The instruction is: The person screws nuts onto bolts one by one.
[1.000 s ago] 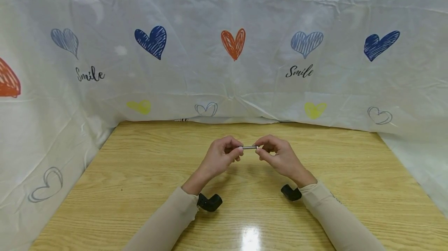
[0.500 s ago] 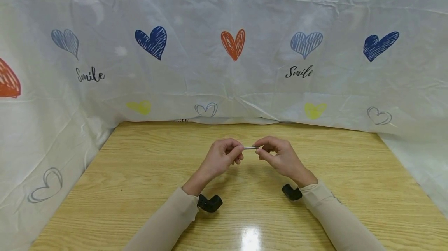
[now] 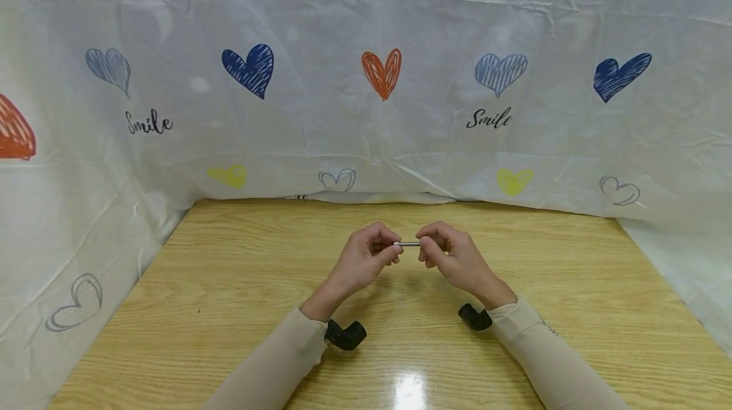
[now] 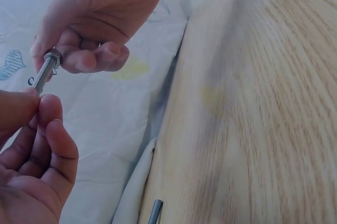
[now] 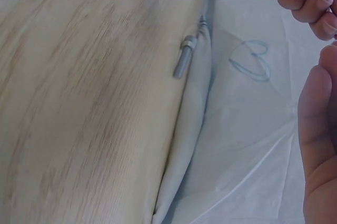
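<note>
A small metal bolt point(image 3: 408, 244) is held level between both hands above the table. The left hand point(image 3: 360, 260) pinches its left end between thumb and fingertips. At the other end, the right hand point(image 3: 457, 262) has its thumb and forefinger on it. The left wrist view shows the bolt's threaded shank point(image 4: 45, 74) and a hexagonal piece point(image 4: 52, 56), head or nut, beside the right hand's fingers. In the right wrist view the held bolt is out of sight. A second bolt point(image 5: 182, 58) with a hexagonal piece appears there near the table's edge.
The wooden table point(image 3: 229, 270) ends at a white cloth point(image 3: 297, 111) printed with hearts, which hangs behind it and at the sides. Black wrist mounts point(image 3: 346, 335) stick out inward below both wrists. The second bolt cannot be made out in the head view.
Thumbs and fingertips have shifted on the bolt: the left thumb has dropped a little, and the right thumb now covers more of the right end. Both arms stay nearly in place.
</note>
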Demonstrator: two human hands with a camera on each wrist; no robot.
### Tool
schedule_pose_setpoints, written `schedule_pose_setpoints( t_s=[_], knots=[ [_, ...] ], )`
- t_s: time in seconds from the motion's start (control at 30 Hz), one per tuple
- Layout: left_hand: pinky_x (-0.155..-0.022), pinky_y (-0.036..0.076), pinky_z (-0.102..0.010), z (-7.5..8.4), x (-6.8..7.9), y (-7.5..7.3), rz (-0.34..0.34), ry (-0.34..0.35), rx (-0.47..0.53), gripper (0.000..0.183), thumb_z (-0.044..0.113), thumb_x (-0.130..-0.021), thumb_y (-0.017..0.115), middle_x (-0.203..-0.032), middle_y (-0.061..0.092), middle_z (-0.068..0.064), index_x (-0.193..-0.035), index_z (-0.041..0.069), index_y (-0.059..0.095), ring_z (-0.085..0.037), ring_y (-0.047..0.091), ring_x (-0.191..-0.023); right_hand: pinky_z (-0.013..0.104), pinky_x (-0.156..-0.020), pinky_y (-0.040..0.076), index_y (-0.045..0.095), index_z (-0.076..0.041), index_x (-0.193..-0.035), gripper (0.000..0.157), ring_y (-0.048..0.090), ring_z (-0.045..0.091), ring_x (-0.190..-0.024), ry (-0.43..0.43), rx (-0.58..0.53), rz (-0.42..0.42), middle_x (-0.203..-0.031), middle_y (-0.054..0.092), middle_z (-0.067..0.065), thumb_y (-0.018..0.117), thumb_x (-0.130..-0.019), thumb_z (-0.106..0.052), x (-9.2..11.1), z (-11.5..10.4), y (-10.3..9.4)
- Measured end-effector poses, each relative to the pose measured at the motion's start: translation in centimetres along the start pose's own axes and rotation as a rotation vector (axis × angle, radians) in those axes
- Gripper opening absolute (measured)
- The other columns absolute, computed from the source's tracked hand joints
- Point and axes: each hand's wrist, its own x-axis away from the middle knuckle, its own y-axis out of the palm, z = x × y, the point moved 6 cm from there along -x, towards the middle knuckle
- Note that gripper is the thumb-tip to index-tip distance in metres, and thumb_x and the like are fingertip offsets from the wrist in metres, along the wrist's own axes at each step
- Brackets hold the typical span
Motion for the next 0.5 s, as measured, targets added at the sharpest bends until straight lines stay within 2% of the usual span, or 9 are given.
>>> schedule_pose_setpoints(
  t_s=[0.13, 0.23, 0.37, 0.5],
  knots=[
    [-0.056, 0.047, -0.026, 0.0, 0.0, -0.1, 0.017, 0.01, 0.002, 0.009, 0.003, -0.092, 0.063, -0.084, 0.066, -0.012, -0.1, -0.001, 0.062, -0.038, 0.063, -0.074, 0.037, -0.059, 0.053, 0.059, 0.002, -0.11, 0.016, 0.063, 0.027, -0.063, 0.019, 0.018, -0.016, -0.082, 0.066, 0.015, 0.048, -0.099, -0.001, -0.2, -1.9, 0.0],
    [-0.055, 0.047, -0.026, 0.0, 0.1, -0.2, 0.03, 0.014, -0.004, 0.008, 0.003, -0.092, 0.063, -0.083, 0.067, -0.008, -0.099, 0.001, 0.063, -0.036, 0.063, -0.074, 0.035, -0.06, 0.053, 0.056, 0.003, -0.113, 0.018, 0.063, 0.027, -0.067, 0.031, 0.023, -0.026, -0.087, 0.066, 0.017, 0.055, -0.096, 0.0, -0.2, -2.6, -0.1],
    [-0.054, 0.046, -0.025, 0.0, 0.1, -0.3, 0.038, 0.012, -0.005, 0.008, 0.003, -0.092, 0.063, -0.082, 0.067, -0.011, -0.099, 0.0, 0.063, -0.031, 0.063, -0.072, 0.034, -0.062, 0.052, 0.053, 0.003, -0.111, 0.024, 0.063, 0.027, -0.07, 0.03, 0.009, -0.035, -0.09, 0.063, 0.016, 0.062, -0.089, 0.004, -0.2, -2.7, 0.0],
    [-0.055, 0.045, -0.024, 0.0, 0.0, -0.4, 0.044, -0.003, -0.004, 0.01, 0.001, -0.091, 0.063, -0.083, 0.067, -0.013, -0.1, -0.003, 0.062, -0.018, 0.063, -0.07, 0.034, -0.063, 0.052, 0.053, 0.004, -0.106, 0.016, 0.062, 0.027, -0.067, 0.03, -0.001, -0.038, -0.086, 0.062, 0.012, 0.059, -0.092, 0.004, -0.2, -1.8, 0.2]
  ],
)
